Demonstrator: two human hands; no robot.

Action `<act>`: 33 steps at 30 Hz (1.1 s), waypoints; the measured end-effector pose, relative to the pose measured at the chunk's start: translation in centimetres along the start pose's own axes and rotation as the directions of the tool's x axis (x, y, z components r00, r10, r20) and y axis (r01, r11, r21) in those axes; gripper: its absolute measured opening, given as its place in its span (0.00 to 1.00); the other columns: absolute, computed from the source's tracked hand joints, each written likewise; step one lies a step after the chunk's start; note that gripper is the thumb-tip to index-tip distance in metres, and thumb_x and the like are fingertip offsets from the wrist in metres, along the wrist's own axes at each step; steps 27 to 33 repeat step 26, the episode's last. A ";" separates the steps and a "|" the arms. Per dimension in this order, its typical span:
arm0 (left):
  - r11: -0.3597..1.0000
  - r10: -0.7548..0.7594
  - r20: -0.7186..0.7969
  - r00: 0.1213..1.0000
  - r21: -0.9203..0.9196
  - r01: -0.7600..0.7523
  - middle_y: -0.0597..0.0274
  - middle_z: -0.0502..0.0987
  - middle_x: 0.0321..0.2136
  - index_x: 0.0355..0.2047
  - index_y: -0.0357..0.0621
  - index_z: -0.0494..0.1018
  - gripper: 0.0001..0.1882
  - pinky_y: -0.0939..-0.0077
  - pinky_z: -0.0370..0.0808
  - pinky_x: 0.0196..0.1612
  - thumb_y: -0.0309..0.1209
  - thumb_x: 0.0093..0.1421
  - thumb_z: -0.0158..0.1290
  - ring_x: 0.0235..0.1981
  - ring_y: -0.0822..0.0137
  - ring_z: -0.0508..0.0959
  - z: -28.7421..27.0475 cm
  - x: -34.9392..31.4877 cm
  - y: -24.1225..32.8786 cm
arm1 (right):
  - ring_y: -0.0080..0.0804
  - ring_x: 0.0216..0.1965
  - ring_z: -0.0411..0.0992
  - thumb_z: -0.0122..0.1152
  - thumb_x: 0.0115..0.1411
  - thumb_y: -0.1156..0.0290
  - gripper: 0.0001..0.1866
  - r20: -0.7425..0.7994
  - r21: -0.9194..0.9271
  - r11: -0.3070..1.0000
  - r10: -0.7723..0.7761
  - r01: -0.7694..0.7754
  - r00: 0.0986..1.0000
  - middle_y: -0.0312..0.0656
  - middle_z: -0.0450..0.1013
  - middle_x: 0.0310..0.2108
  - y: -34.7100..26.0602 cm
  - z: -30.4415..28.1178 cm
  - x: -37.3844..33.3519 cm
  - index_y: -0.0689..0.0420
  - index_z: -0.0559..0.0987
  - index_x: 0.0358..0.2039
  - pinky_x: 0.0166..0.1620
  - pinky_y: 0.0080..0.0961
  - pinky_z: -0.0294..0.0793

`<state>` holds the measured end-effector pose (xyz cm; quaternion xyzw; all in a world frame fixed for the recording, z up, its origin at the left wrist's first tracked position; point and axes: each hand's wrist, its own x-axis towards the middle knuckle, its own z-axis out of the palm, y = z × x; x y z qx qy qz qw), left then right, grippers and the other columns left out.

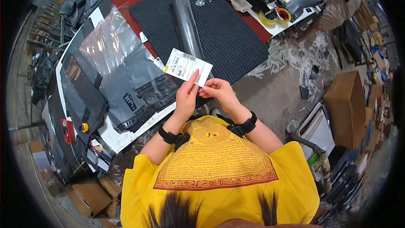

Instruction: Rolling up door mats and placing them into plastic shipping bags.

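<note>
While pinched — label above both hands' fingers.

We are in a packing and dispatch workshop. A long worktable on the left carries a dark ribbed doormat with a red border, clear plastic bags and grey mailer bags. At the far end lie rolls of tape. Strips of white paper scrap litter the concrete floor, and cardboard boxes stand to the right and near left.
</note>
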<state>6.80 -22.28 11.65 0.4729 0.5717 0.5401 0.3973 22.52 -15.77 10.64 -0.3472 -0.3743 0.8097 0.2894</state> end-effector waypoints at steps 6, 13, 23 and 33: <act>1.000 0.001 0.018 1.000 -0.013 -0.001 0.54 0.76 0.53 0.66 0.45 0.68 0.25 0.73 0.69 0.58 0.22 0.69 0.47 0.54 0.67 0.75 0.5 0.1 -0.1 | 0.32 0.33 0.81 0.62 0.65 0.76 0.05 -0.038 0.017 1.000 0.001 0.000 0.999 0.45 0.81 0.33 0.3 -0.3 -0.2 0.65 0.79 0.38 0.40 0.24 0.81; 0.961 -0.188 0.107 0.976 0.225 0.160 0.56 0.83 0.37 0.47 0.43 0.81 0.12 0.73 0.76 0.42 0.27 0.65 0.55 0.38 0.68 0.81 0.0 0.9 1.8 | 0.29 0.35 0.80 0.62 0.64 0.76 0.05 -0.046 -0.015 0.999 -0.052 0.052 0.998 0.44 0.80 0.33 0.3 -1.0 0.5 0.65 0.79 0.38 0.41 0.24 0.81; 0.827 -0.538 -0.113 0.836 -0.264 0.496 0.63 0.79 0.24 0.30 0.39 0.77 0.10 0.71 0.77 0.29 0.30 0.65 0.49 0.24 0.68 0.78 -5.8 8.3 -4.9 | 0.27 0.30 0.78 0.65 0.57 0.73 0.05 -0.109 -0.536 0.844 -0.063 -0.006 0.992 0.43 0.79 0.28 3.1 -8.2 -0.1 0.61 0.81 0.30 0.38 0.25 0.78; 0.981 -0.001 -0.543 0.840 0.164 0.107 0.58 0.80 0.33 0.40 0.38 0.76 0.13 0.70 0.78 0.36 0.34 0.66 0.48 0.30 0.66 0.80 -11.7 13.3 -9.8 | 0.34 0.33 0.82 0.66 0.52 0.62 0.11 -0.170 -0.983 0.063 0.006 -0.170 0.985 0.53 0.79 0.26 3.7 -13.0 -0.3 0.56 0.84 0.27 0.37 0.36 0.79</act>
